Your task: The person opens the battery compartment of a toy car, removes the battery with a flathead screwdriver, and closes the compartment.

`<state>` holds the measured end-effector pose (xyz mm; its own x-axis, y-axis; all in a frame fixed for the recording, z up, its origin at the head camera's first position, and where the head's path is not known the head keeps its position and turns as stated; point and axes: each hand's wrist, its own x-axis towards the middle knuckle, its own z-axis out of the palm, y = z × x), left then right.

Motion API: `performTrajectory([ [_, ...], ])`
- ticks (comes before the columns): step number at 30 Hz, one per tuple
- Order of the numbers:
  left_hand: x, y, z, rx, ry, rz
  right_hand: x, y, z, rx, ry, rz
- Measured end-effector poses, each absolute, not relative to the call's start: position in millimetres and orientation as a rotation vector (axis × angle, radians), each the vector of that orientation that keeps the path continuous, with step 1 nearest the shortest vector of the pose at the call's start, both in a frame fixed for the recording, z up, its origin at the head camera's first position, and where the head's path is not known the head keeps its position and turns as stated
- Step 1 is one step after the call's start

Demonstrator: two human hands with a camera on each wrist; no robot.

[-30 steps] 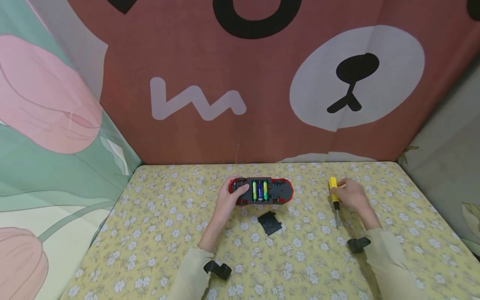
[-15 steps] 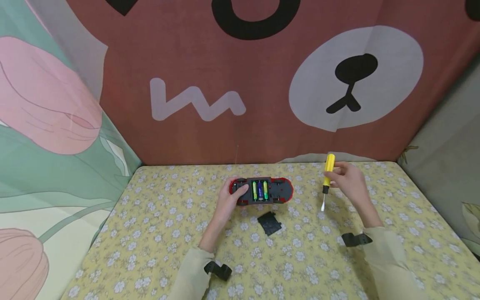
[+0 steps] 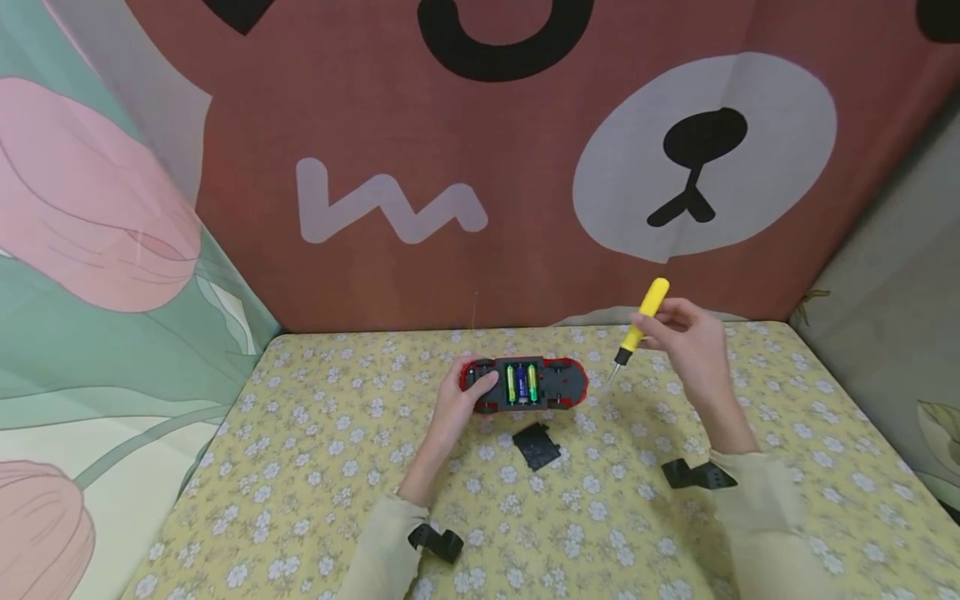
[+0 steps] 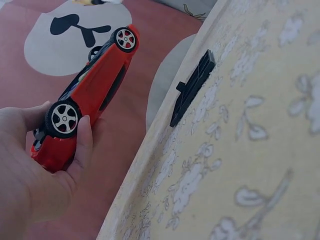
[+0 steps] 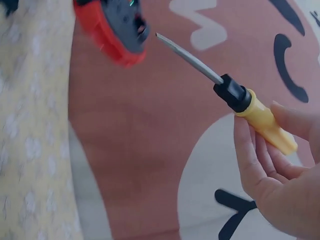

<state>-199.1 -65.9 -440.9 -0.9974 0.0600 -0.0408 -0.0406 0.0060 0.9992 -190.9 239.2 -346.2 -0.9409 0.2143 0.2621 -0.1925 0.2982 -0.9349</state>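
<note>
My left hand (image 3: 453,402) grips one end of a red toy car (image 4: 95,90), its thumb on the dark underside, which faces up in the head view. Several batteries (image 3: 522,383), green and blue, sit side by side in the car's uncovered compartment. To the right, my right hand (image 3: 696,350) holds a screwdriver (image 3: 644,322) by its yellow handle between thumb and fingers. Its metal shaft (image 5: 190,59) points down and left, the tip a short way off the car's right end. A black battery cover (image 3: 536,446) lies on the cloth just below the car.
A yellow floral cloth (image 3: 315,467) covers the table. Behind it hangs a reddish-brown curtain (image 3: 525,275) with a bear print. A flowered curtain (image 3: 112,350) closes off the left side, and a grey one (image 3: 885,275) stands at the right. Black straps circle both sleeves.
My right hand has raised the screwdriver and brought it left toward the car, its tip now swung down and left. The left hand, car and cover stay in place.
</note>
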Motion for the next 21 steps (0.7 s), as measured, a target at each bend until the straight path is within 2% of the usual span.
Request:
performTrajectory([
  [10, -200, -64, -441, 0.016, 2.154, 2.17, -183, 208, -333, 0.057, -2.033, 1.775],
  [21, -198, -64, -442, 0.065, 2.129, 2.187, -183, 177, -348, 0.224, -2.034, 1.776],
])
